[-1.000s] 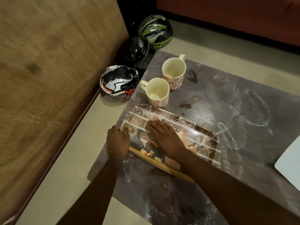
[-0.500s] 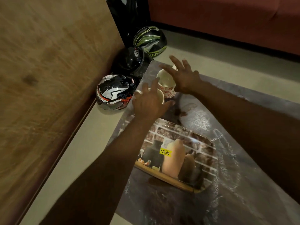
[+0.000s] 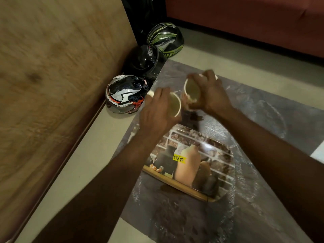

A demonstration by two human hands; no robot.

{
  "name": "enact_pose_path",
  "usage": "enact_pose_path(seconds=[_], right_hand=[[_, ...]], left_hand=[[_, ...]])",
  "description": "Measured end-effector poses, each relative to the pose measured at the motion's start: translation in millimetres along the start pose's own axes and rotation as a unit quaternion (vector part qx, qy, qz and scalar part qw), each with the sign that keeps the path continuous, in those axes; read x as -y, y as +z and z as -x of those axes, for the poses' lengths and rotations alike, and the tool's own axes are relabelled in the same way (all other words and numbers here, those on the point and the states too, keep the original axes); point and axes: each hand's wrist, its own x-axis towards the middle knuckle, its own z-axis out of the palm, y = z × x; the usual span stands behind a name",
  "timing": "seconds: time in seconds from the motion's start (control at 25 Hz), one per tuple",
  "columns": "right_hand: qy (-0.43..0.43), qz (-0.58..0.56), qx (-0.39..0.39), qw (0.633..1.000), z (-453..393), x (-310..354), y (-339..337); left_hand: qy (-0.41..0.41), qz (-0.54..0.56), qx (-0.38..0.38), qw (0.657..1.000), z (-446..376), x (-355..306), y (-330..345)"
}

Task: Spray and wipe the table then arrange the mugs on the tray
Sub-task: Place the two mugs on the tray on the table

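Note:
Two white mugs with a red floral pattern are held over the far left part of the dark glass table (image 3: pixel 263 111). My left hand (image 3: pixel 157 111) is closed around the nearer mug (image 3: pixel 175 106), which tilts toward the right. My right hand (image 3: pixel 208 95) grips the farther mug (image 3: pixel 191 90), tilted with its mouth toward me. Both mugs are blurred by motion. In front of them on the table lies the tray (image 3: pixel 219 155), printed with pottery jars and a brick wall, with a yellow price sticker (image 3: pixel 179 158). Nothing stands on the tray.
Three helmets lie on the floor left of the table: a white-and-red one (image 3: pixel 124 93), a black one (image 3: pixel 143 60), a green-striped one (image 3: pixel 164 37). A wooden panel (image 3: pixel 52 76) rises at the left, a red sofa (image 3: pixel 245 18) at the back. Something white (image 3: pixel 318 153) shows at the table's right edge.
Both hands left the tray, reached to the far mugs and closed on them; the mugs now tilt and are lifted toward the tray.

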Motion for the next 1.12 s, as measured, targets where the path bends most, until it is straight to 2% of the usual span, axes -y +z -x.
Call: enact_pose_path(seconds=[0.08, 0.16, 0.32, 0.52, 0.56, 0.64, 0.72, 0.76, 0.84, 0.96, 1.04, 1.12], right_hand=[[0.012, -0.023, 0.014, 1.000, 47, 5, -8], [0.032, -0.021, 0.046, 0.998, 90, 10, -8], [0.062, 0.016, 0.053, 0.997, 147, 19, 13], [0.122, 0.089, 0.039, 0.988, 173, 15, 42], [0.128, 0.093, 0.040, 0.987, 176, 12, 45], [0.129, 0.095, 0.045, 0.986, 182, 9, 48], [0.130, 0.096, 0.056, 0.985, 188, 11, 47], [0.135, 0.097, 0.068, 0.984, 190, 14, 45], [0.153, 0.091, 0.084, 0.981, 189, 25, 35], [0.141, 0.139, 0.033, 0.980, 175, 44, 6], [0.109, 0.160, -0.019, 0.981, 159, 55, -5], [0.077, 0.132, -0.015, 0.988, 140, 66, -3]], left_hand=[[0.029, 0.006, 0.020, 0.999, 28, 3, -8], [0.068, 0.004, 0.084, 0.994, 56, 8, -11], [0.139, -0.007, 0.207, 0.968, 81, 19, -6], [0.189, -0.018, 0.227, 0.955, 84, 13, 4], [0.191, -0.013, 0.226, 0.955, 82, 13, 3], [0.137, 0.075, 0.186, 0.970, 76, 15, -2], [0.045, 0.191, 0.069, 0.978, 67, 23, -8], [0.009, 0.203, 0.011, 0.979, 60, 29, -8], [-0.006, 0.103, -0.023, 0.994, 42, 43, -5], [0.084, -0.093, 0.067, 0.990, 13, 55, 9], [0.114, -0.133, 0.126, 0.976, -4, 57, 18], [0.144, -0.158, 0.175, 0.961, -14, 61, 27]])
